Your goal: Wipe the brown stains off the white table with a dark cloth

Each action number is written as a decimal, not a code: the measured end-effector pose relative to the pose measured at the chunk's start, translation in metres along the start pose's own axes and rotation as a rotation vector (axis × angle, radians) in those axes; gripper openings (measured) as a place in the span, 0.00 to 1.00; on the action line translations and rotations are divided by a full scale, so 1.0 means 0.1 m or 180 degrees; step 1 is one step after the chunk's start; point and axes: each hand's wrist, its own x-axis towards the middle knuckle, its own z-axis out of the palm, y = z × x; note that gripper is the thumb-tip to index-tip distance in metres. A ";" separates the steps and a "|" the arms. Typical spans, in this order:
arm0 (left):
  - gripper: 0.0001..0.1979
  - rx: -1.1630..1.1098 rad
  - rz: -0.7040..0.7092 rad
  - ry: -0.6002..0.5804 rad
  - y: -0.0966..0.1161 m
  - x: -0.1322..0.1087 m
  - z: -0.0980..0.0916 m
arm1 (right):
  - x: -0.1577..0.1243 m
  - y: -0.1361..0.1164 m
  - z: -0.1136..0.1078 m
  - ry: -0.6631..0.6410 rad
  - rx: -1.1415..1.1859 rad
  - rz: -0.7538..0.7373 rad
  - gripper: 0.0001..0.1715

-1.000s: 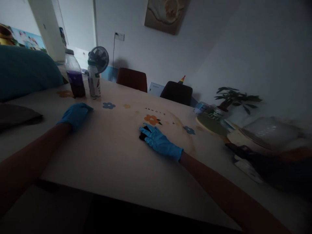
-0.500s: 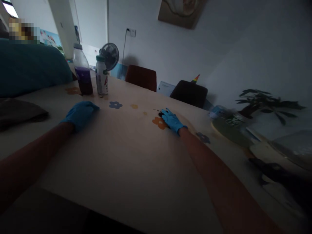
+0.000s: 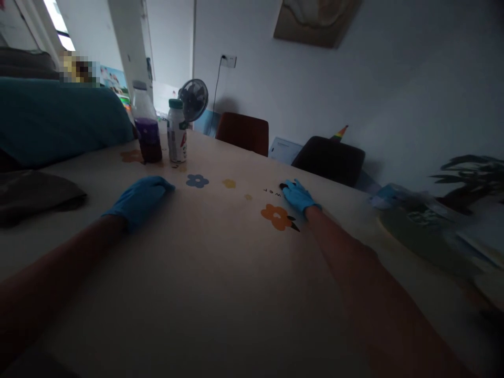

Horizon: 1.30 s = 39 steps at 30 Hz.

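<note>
My left hand point(image 3: 140, 200), in a blue glove, rests on the pale tabletop point(image 3: 197, 273) at the left, fingers stretched to the right and nothing visible in them. Farther right, my right hand point(image 3: 298, 196), also gloved in blue, presses down on the table. A small dark thing point(image 3: 282, 186) shows under its fingertips; most of it is covered, so its kind is unclear. Close to that hand are a printed orange flower point(image 3: 275, 216) and small printed letters. A printed blue flower point(image 3: 197, 180) lies beyond my left fingertips.
A bottle of purple liquid point(image 3: 148, 137) and a white bottle with a green cap point(image 3: 177, 134) stand at the back left. A grey-brown cloth point(image 3: 39, 194) lies left. Chairs point(image 3: 243, 134) line the far edge. A green mat point(image 3: 417, 241) and plant point(image 3: 472, 178) are right.
My right hand has slid away from me across the table, off the orange flower, carrying the dark thing along. My left hand stays in about the same place. The view has turned left.
</note>
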 end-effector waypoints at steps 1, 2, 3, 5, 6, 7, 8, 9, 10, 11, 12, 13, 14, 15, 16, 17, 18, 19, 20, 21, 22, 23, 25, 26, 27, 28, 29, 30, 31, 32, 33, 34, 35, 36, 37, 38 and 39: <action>0.26 -0.0019 0.0022 -0.0004 0.00 0.00 0.01 | 0.05 -0.08 0.01 -0.0040 0.0020 0.0047 0.43; 0.26 -0.0047 0.0038 0.0004 0.01 0.00 0.01 | 0.10 -0.16 0.01 -0.0085 0.0049 0.0090 0.43; 0.25 -0.0079 0.0040 0.0008 0.01 0.00 0.01 | 0.15 -0.26 0.02 -0.0121 0.0080 0.0102 0.43; 0.25 -0.0141 0.0005 0.0015 0.03 0.00 0.02 | 0.23 -0.49 0.02 -0.0163 0.0146 0.0034 0.43; 0.25 -0.0175 -0.0033 0.0017 0.03 0.00 0.01 | 0.26 -0.62 0.02 -0.0180 0.0183 -0.0028 0.43; 0.25 -0.0207 -0.0069 0.0012 0.04 -0.01 0.01 | 0.29 -0.76 0.03 -0.0197 0.0221 -0.0106 0.43; 0.25 -0.0238 -0.0087 0.0001 0.05 -0.01 0.01 | 0.31 -0.90 0.04 -0.0214 0.0262 -0.0196 0.43; 0.26 -0.0264 -0.0098 -0.0009 0.05 -0.01 0.01 | 0.32 -1.06 0.04 -0.0233 0.0303 -0.0295 0.43; 0.26 -0.0286 -0.0100 -0.0020 0.06 -0.01 0.00 | 0.33 -1.22 0.05 -0.0256 0.0346 -0.0402 0.43; 0.27 -0.0302 -0.0092 -0.0029 0.06 -0.01 0.00 | 0.33 -1.38 0.06 -0.0282 0.0390 -0.0520 0.43; 0.27 -0.0312 -0.0070 -0.0034 0.06 -0.02 0.00 | 0.31 -1.55 0.07 -0.0306 0.0437 -0.0646 0.43; 0.27 -0.0318 -0.0045 -0.0037 0.05 -0.02 0.00 | 0.29 -1.71 0.08 -0.0331 0.0486 -0.0778 0.42; 0.27 -0.0321 -0.0032 -0.0035 0.05 -0.02 0.00 | 0.25 -1.87 0.08 -0.0355 0.0537 -0.0916 0.42; 0.27 -0.0325 -0.0021 -0.0042 0.05 -0.02 0.00 | 0.20 -2.03 0.09 -0.0378 0.0592 -0.1063 0.42; 0.27 -0.0332 -0.0008 -0.0050 0.05 -0.01 0.00 | 0.13 -2.18 0.08 -0.0398 0.0647 -0.1213 0.41; 0.27 -0.0339 -0.0015 -0.0059 0.04 -0.01 0.00 | 0.05 -2.32 0.08 -0.0420 0.0698 -0.1366 0.41; 0.27 -0.0346 -0.0035 -0.0062 0.04 0.00 0.00 | -0.04 -2.45 0.07 -0.0444 0.0741 -0.1521 0.41; 0.27 -0.0350 -0.0065 -0.0056 0.04 0.01 0.00 | -0.15 -2.57 0.06 -0.0470 0.0775 -0.1674 0.40; 0.27 -0.0355 -0.0071 -0.0045 0.03 0.02 0.00 | -0.26 -2.69 0.05 -0.0492 0.0799 -0.1819 0.39; 0.27 -0.0366 -0.0049 -0.0031 0.03 0.03 0.00 | -0.38 -2.78 0.03 -0.0512 0.0813 -0.1953 0.38; 0.27 -0.0382 -0.0026 -0.0008 0.02 0.04 -0.01 | -0.51 -2.87 0.02 -0.0533 0.0818 -0.2076 0.38; 0.26 -0.0403 -0.0010 0.0026 0.01 0.05 -0.01 | -0.63 -2.94 0.02 -0.0551 0.0815 -0.2181 0.37; 0.25 -0.0468 -0.0010 0.0104 -0.02 0.06 -0.02 | -0.87 -3.02 0.01 -0.0562 0.0796 -0.2339 0.38; 0.24 -0.0502 -0.0032 0.0132 -0.03 0.06 -0.03 | -0.99 -3.03 0.01 -0.0551 0.0793 -0.2421 0.39; 0.24 -0.0534 -0.0065 0.0148 -0.04 0.06 -0.03 | -1.11 -3.03 0.00 -0.0539 0.0800 -0.2518 0.40; 0.24 -0.0564 -0.0083 0.0155 -0.05 0.05 -0.03 | -1.22 -3.01 0.00 -0.0535 0.0809 -0.2627 0.40; 0.24 -0.0591 -0.0089 0.0155 -0.07 0.05 -0.03 | -1.34 -2.97 0.00 -0.0550 0.0817 -0.2745 0.40; 0.24 -0.0611 -0.0084 0.0151 -0.08 0.06 -0.03 | -1.47 -2.92 -0.01 -0.0573 0.0820 -0.2855 0.40; 0.24 -0.0630 -0.0074 0.0151 -0.09 0.06 -0.03 | -1.59 -2.85 -0.03 -0.0602 0.0815 -0.2942 0.40; 0.24 -0.0646 -0.0066 0.0155 -0.10 0.06 -0.03 | -1.72 -2.77 -0.04 -0.0648 0.0797 -0.3013 0.40; 0.23 -0.0661 -0.0052 0.0155 -0.11 0.07 -0.03 | -1.86 -2.68 -0.06 -0.0694 0.0780 -0.3064 0.41; 0.23 -0.0672 -0.0035 0.0153 -0.12 0.07 -0.03 | -2.00 -2.58 -0.09 -0.0727 0.0780 -0.3091 0.42; 0.22 -0.0682 -0.0021 0.0149 -0.13 0.08 -0.03 | -2.13 -2.46 -0.12 -0.0757 0.0794 -0.3095 0.43; 0.21 -0.0686 -0.0016 0.0152 -0.13 0.08 -0.03 | -2.27 -2.33 -0.14 -0.0790 0.0815 -0.3076 0.44; 0.20 -0.0682 -0.0014 0.0158 -0.14 0.08 -0.03 | -2.41 -2.19 -0.17 -0.0816 0.0848 -0.3039 0.45; 0.20 -0.0674 0.0002 0.0159 -0.14 0.09 -0.04 | -2.54 -2.03 -0.19 -0.0813 0.0899 -0.2979 0.45; 0.20 -0.0664 0.0016 0.0155 -0.14 0.08 -0.05 | -2.67 -1.86 -0.21 -0.0798 0.0958 -0.2920 0.45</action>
